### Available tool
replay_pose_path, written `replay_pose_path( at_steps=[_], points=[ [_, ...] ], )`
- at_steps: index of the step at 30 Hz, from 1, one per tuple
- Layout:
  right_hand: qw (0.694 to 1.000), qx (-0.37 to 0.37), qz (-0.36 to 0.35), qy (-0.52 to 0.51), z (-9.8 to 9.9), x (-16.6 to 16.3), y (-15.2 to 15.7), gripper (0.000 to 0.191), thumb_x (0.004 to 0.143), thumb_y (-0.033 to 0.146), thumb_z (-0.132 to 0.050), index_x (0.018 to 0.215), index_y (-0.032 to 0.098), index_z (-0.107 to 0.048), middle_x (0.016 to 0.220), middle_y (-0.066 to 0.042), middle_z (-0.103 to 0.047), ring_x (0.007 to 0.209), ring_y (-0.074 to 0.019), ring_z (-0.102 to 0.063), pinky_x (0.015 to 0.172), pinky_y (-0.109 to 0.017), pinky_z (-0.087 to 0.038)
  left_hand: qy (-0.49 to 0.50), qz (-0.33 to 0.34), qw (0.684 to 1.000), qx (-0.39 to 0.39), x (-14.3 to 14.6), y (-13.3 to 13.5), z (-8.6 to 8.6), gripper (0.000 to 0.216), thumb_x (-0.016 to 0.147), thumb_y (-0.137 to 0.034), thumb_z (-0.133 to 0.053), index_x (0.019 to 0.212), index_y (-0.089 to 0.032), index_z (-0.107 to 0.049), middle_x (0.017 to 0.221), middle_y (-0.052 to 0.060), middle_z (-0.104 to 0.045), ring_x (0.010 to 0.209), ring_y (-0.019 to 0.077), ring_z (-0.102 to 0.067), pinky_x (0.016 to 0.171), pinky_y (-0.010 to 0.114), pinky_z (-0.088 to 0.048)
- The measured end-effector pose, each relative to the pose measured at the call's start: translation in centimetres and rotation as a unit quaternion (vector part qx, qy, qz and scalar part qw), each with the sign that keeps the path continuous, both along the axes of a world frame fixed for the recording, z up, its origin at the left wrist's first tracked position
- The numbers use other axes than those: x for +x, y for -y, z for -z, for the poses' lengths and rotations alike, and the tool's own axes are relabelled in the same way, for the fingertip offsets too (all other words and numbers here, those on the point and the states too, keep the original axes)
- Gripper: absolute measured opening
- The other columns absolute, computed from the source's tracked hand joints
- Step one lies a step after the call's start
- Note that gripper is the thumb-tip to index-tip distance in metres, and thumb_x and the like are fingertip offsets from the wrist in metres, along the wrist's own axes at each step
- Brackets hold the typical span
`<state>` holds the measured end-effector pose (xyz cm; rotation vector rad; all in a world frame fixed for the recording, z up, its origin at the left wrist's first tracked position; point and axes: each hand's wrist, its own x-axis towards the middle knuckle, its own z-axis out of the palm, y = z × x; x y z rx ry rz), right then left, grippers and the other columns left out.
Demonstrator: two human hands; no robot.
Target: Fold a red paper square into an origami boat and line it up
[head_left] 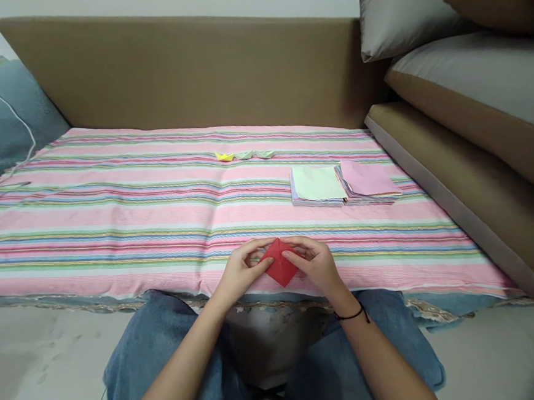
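Observation:
A folded red paper (281,267) lies at the near edge of the striped cloth (155,216), held between both hands. My left hand (240,269) pinches its left corner with thumb and fingers. My right hand (312,262) pinches the right side, fingers curled over the top edge. Both hands rest low, just above the cloth's front edge.
Two stacks of coloured square paper (318,185) (370,182) sit to the far right on the cloth. Three small folded paper pieces, yellow (224,156) and pale green (244,155) (264,154), lie at the back. Cushions (480,75) are piled right; a white cable (18,125) runs left.

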<state>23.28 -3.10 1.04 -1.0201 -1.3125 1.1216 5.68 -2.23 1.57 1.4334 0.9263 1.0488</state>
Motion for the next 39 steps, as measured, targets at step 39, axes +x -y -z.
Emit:
replay_pose_path(
  at_steps=[39],
  points=[
    [0.975,-0.152,-0.113,-0.119,-0.5,0.4,0.6,0.060,0.061,0.026,-0.078,0.113,0.024,-0.048,0.060,0.005,-0.062,0.051,-0.0118,-0.058,0.049,-0.021,-0.041,0.060,0.088,0.994,-0.029,-0.5,0.3,-1.2,0.010,0.074,-0.024,-0.066,0.075,-0.014,-0.062,0.077,0.002,-0.056,0.068,0.0119,-0.058,0.062,0.024,-0.052]
  ],
)
